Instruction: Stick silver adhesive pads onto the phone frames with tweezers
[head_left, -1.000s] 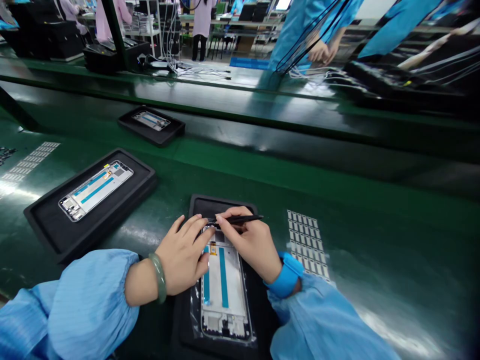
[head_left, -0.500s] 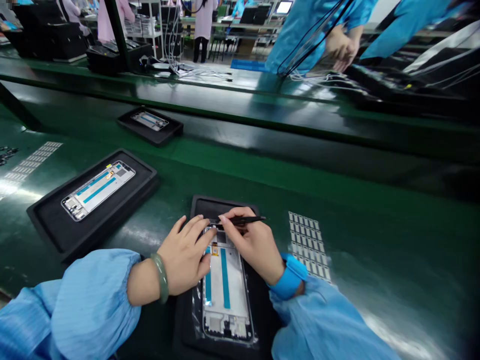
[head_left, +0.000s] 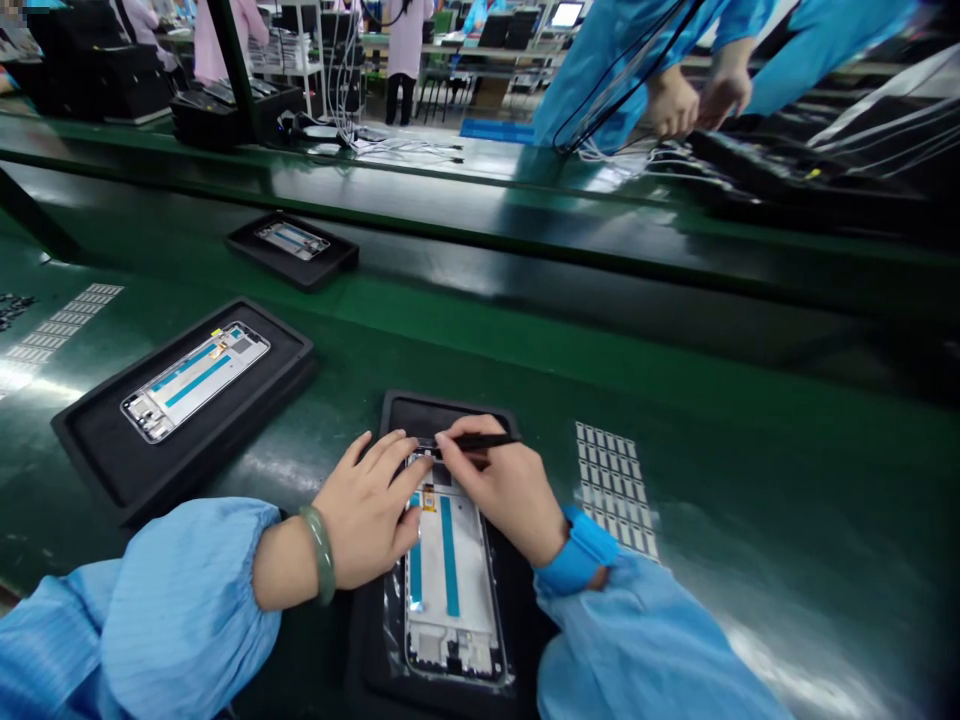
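A phone frame (head_left: pixel 469 560) with two blue strips and a small orange flex cable lies in a black foam tray (head_left: pixel 517 640) in front of me. My left hand (head_left: pixel 371 510) rests over its upper left side, fingers spread, fingertips touching the frame near its top edge. At the top right of the frame, my right hand (head_left: pixel 506 485) is closed on black tweezers (head_left: pixel 487 440), held like a pen. The tips of the tweezers, and whatever they touch, are hidden behind my fingers. Right of the tray lies a sheet of small rectangular stickers (head_left: pixel 615 485).
Two more black trays, one at left (head_left: pixel 90 440) and one farther back (head_left: pixel 240 245), each hold a phone frame. Another sticker sheet (head_left: pixel 56 330) lies far left. Beyond a raised ledge (head_left: pixel 450 235), a co-worker's hands (head_left: pixel 697 100) are near cables and dark trays.
The tweezers have turned slightly in my right hand, their rear end shifting left. The farthest tray has slid a little to the left. The co-worker's hands have moved apart.
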